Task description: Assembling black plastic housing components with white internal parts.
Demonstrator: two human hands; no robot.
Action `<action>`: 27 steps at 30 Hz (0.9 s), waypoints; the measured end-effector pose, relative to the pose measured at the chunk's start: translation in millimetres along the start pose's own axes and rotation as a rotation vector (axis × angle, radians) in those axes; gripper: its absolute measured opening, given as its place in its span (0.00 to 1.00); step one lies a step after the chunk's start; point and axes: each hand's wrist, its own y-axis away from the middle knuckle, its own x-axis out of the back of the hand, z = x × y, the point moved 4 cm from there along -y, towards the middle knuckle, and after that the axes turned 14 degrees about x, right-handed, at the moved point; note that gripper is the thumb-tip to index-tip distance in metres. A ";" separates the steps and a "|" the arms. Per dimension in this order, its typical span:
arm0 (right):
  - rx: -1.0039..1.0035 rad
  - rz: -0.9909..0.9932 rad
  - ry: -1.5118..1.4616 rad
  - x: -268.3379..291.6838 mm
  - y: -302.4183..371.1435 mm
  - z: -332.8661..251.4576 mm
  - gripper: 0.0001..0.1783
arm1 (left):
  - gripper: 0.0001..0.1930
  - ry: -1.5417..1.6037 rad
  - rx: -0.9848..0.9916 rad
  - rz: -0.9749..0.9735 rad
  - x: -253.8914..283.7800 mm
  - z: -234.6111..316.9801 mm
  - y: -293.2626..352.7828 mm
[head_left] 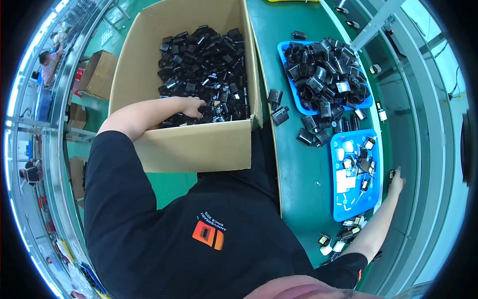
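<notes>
My left hand (192, 106) reaches over the near wall of a large cardboard box (194, 149). Its fingers curl down into a heap of black plastic parts (204, 60), so what they grip is hidden. Out at the far right, my right hand (397, 182) has its fingers on a small black part with a pale face (392, 174), over the green belt beyond the table edge. Between that hand and the box lies a blue tray (338, 212) holding white pieces and several small black assemblies.
A second blue tray (301, 107), heaped with black housings, stands farther back on the green table (298, 184). Loose housings (280, 115) lie beside it. More parts (348, 231) are piled near my right forearm. A metal post (376, 26) rises at the belt. Cardboard boxes (98, 74) stand left.
</notes>
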 end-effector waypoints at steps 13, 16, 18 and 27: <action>0.467 0.196 -0.802 44.9 122.8 -132.8 0.21 | 0.31 0.427 -0.362 0.345 96.1 202.5 56.3; 0.445 0.082 -1.147 62.3 179.0 -157.5 0.18 | 0.30 0.441 -0.497 0.335 108.6 152.8 11.4; 0.430 0.065 -1.301 62.1 202.5 -176.8 0.18 | 0.29 0.471 -0.547 0.335 118.7 118.0 -15.0; 0.340 -0.061 -1.871 37.4 249.6 -254.6 0.21 | 0.13 0.926 -0.421 0.751 199.5 -4.0 59.3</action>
